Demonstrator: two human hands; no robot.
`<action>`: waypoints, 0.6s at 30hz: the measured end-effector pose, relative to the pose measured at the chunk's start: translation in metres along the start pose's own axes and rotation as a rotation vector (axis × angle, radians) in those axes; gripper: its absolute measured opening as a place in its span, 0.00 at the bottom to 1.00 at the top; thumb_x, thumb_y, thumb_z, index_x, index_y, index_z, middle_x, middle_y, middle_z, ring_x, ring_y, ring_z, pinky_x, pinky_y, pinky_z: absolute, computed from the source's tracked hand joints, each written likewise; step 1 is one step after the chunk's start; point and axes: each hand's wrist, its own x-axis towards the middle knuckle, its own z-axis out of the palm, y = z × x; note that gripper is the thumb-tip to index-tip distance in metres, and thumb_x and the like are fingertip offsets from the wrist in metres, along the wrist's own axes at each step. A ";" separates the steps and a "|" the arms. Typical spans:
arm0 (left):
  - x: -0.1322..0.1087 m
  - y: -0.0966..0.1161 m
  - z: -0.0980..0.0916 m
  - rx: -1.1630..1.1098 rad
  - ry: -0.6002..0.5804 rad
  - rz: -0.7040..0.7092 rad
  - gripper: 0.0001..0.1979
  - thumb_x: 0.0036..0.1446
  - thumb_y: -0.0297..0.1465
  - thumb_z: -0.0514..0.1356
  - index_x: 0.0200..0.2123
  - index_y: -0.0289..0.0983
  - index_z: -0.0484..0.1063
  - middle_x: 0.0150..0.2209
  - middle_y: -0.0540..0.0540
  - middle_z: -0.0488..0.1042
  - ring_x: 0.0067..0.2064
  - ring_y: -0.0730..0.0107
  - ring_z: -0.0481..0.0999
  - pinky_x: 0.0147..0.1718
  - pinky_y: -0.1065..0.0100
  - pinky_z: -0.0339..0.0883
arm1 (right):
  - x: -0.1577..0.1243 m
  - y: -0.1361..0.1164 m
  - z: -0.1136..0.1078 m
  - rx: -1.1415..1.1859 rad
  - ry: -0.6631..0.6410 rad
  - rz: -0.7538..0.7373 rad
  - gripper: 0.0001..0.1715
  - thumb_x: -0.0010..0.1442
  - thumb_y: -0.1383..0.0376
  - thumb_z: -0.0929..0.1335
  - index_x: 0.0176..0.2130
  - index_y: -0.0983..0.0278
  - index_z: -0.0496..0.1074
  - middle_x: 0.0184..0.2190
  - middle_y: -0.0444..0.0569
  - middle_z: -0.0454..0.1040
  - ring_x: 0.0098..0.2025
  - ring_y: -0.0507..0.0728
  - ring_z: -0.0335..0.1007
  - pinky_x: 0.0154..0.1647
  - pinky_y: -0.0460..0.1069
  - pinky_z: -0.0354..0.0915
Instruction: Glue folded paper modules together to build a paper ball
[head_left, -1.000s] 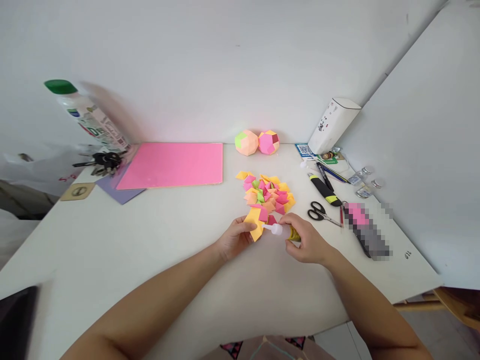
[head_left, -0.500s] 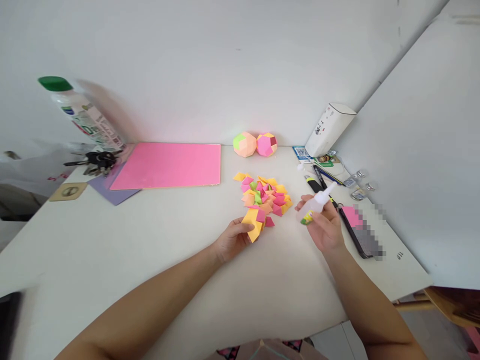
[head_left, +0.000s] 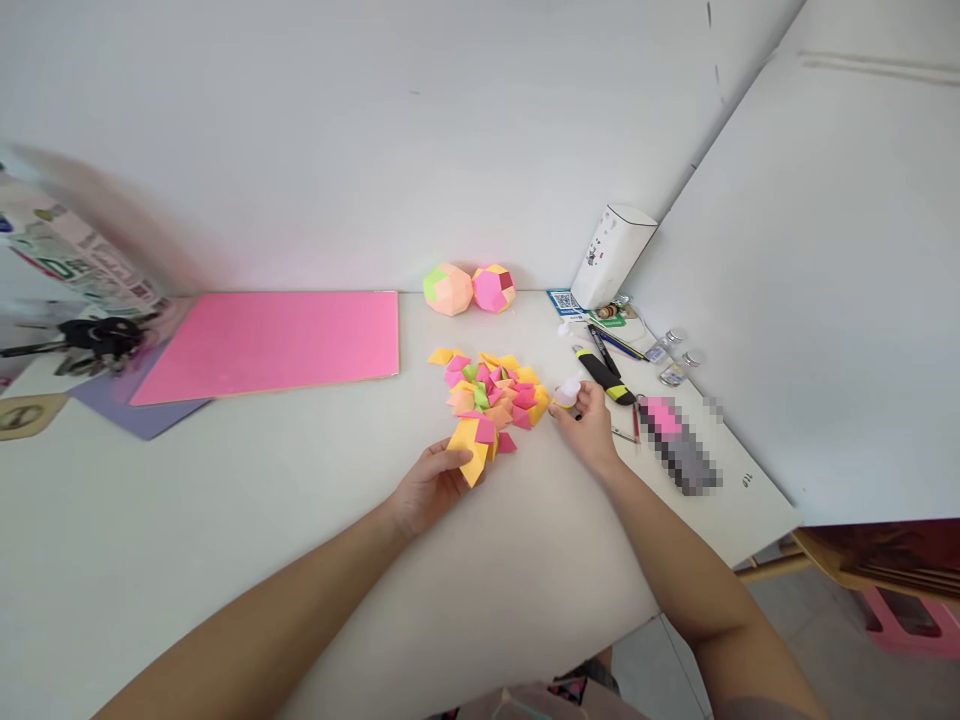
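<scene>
My left hand (head_left: 433, 485) is closed on a folded paper piece (head_left: 466, 447), mostly yellow with a pink part on it, at the near edge of the pile. Just behind it lies a pile of folded paper units (head_left: 499, 392) in pink, yellow, peach and green. To the right of the pile, my right hand (head_left: 591, 428) has its fingers around a small white glue bottle (head_left: 568, 391). The bottle is low over the table, and whether it touches the surface I cannot tell. Part of it is hidden by the fingers.
Two paper balls (head_left: 448, 289) sit against the wall. A pink sheet (head_left: 292, 340) lies left, near keys (head_left: 101, 340) and a bottle (head_left: 82, 250). On the right are a white box (head_left: 613, 255), a utility knife (head_left: 604, 375), pens, small glass jars (head_left: 673, 372) and a phone (head_left: 682, 450).
My right hand has moved the glue bottle down and left, toward the table by the pile. My left hand keeps the paper piece. The view has turned right.
</scene>
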 end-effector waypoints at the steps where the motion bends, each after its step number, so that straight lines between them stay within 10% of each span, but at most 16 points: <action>1: 0.000 0.000 0.000 -0.003 -0.002 -0.002 0.07 0.45 0.28 0.63 0.30 0.33 0.74 0.28 0.46 0.72 0.27 0.72 0.67 0.29 0.69 0.61 | 0.001 0.003 0.000 -0.024 -0.005 0.013 0.30 0.46 0.61 0.72 0.45 0.63 0.58 0.47 0.60 0.72 0.48 0.61 0.71 0.50 0.61 0.65; 14: 0.001 0.003 0.006 -0.009 -0.020 -0.014 0.10 0.43 0.29 0.63 0.32 0.32 0.73 0.31 0.43 0.73 0.32 0.65 0.71 0.32 0.66 0.60 | -0.022 -0.026 -0.006 -0.453 0.150 -0.438 0.42 0.49 0.75 0.62 0.61 0.66 0.45 0.59 0.63 0.51 0.63 0.68 0.45 0.58 0.69 0.53; 18: 0.001 0.002 0.005 -0.014 -0.047 -0.010 0.09 0.45 0.29 0.62 0.32 0.32 0.73 0.32 0.42 0.72 0.33 0.64 0.71 0.31 0.66 0.60 | -0.034 -0.042 -0.002 -0.456 0.172 -0.682 0.27 0.52 0.75 0.63 0.52 0.63 0.62 0.48 0.58 0.65 0.53 0.64 0.62 0.50 0.62 0.65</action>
